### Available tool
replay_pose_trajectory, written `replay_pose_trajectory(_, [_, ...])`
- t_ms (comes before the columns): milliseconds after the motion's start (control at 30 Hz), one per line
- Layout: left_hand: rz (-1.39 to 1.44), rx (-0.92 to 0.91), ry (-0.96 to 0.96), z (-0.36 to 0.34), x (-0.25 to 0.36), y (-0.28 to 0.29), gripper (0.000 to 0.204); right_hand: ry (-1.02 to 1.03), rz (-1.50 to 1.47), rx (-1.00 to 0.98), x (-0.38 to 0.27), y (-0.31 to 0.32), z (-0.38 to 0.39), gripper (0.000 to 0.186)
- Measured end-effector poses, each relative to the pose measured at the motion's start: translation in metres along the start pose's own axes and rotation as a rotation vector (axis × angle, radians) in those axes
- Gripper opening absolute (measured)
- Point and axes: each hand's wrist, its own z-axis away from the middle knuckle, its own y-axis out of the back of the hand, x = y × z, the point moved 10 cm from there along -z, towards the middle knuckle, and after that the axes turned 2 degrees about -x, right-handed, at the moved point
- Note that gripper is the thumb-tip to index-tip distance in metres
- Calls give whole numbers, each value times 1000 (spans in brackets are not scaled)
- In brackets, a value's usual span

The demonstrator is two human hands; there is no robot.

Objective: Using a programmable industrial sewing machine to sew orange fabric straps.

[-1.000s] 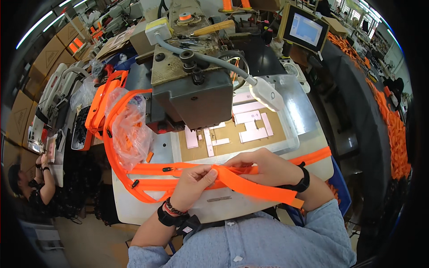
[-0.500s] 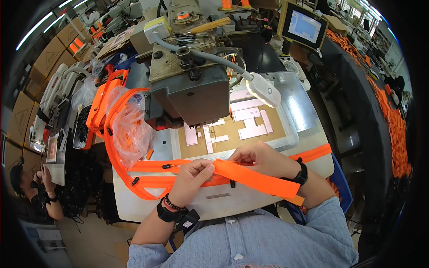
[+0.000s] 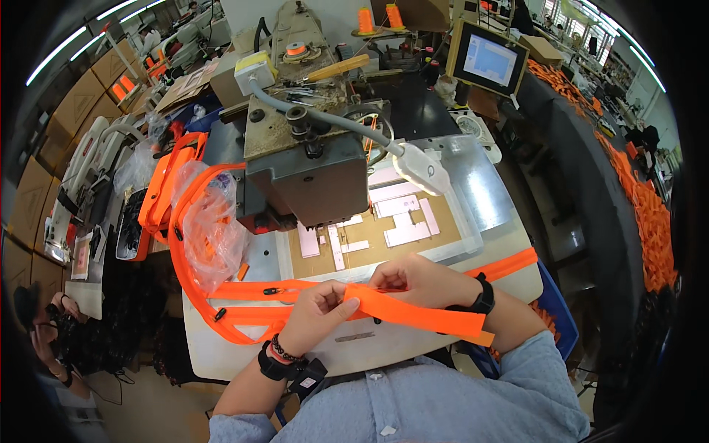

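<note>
At the near side of the pale counter [image 3: 221, 354]: left hand [image 3: 314, 314] has thumb and fingers pinched on an orange strip [image 3: 428, 314], its free end running right, below the right hand [image 3: 413, 279]. Right fingers curled at strip's upper edge; grip partly hidden, can't tell if closed on it. Orange zipper [image 3: 244, 292] with black sliders lies left, near plastic bag [image 3: 210, 232]. Sewing machine [image 3: 306, 181] beyond, over cardboard template [image 3: 317, 264].

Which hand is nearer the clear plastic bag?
Left. The left hand is below and right of the clear plastic bag in view; the right hand is farther to the right.
</note>
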Motion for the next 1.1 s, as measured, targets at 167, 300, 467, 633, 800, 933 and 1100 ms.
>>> replay_pose_trajectory(167, [-19,-5,2,1,-2,0,17,-41,170,-36,6,-1,-1,19])
replay_pose_trajectory(300, [-98,9,70,1,-8,5,15,-47,203,-41,8,0,-2,21])
replay_pose_trajectory(467, [-46,56,64,-3,-8,5,10,33,278,88,7,20,-1,26])
replay_pose_trajectory(633, [-79,90,73,-1,-11,12,11,89,537,389,-15,64,10,29])
replay_pose_trajectory(800, [-10,115,78,-2,-16,14,10,-92,930,678,-33,124,44,31])
replay_pose_trajectory(933, [30,120,87,0,-10,12,9,-100,1156,880,-63,187,71,31])
replay_pose_trajectory(1100, [28,116,80,-3,-13,13,7,64,1640,1217,-100,257,87,28])
